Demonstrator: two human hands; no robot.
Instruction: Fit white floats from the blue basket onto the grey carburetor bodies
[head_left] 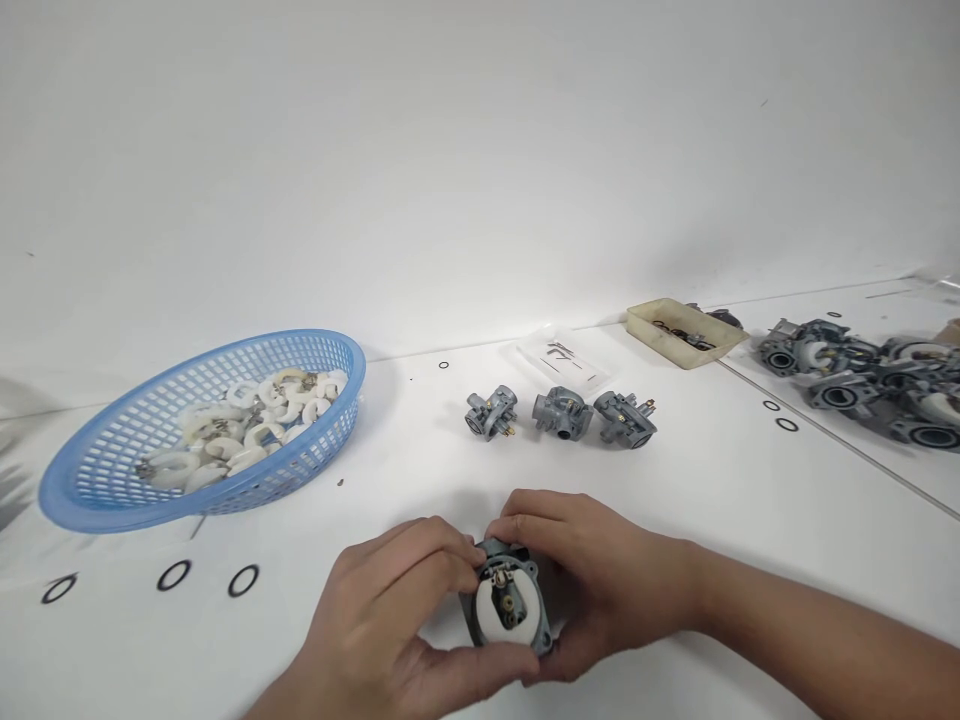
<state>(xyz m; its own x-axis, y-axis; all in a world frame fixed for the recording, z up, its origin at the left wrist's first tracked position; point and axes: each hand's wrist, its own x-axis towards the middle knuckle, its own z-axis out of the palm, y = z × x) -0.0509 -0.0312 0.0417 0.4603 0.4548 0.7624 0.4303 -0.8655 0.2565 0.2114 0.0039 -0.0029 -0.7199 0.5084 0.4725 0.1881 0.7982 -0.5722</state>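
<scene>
Between both hands, near the front of the white table, a grey metal carburetor [507, 600] is held with its open float chamber facing me. A white U-shaped float [501, 632] sits inside it, around brass jets. My left hand [405, 610] grips it from the left, fingers on the top edge and thumb along the lower rim. My right hand [585, 580] is wrapped round its right side, thumb at the lower corner. The carburetor's underside is hidden. Beyond the hands stand three more carburetors: one on the left [492, 412], a middle one [562, 412] and a right one [625, 418].
A blue basket [90, 510] with several white floats stands at the left. Black rubber rings [174, 575] lie before it. Behind are a plastic bag [589, 375] with small pins and a cream tray [675, 350] of small dark parts. Several carburetors [847, 385] are piled at right.
</scene>
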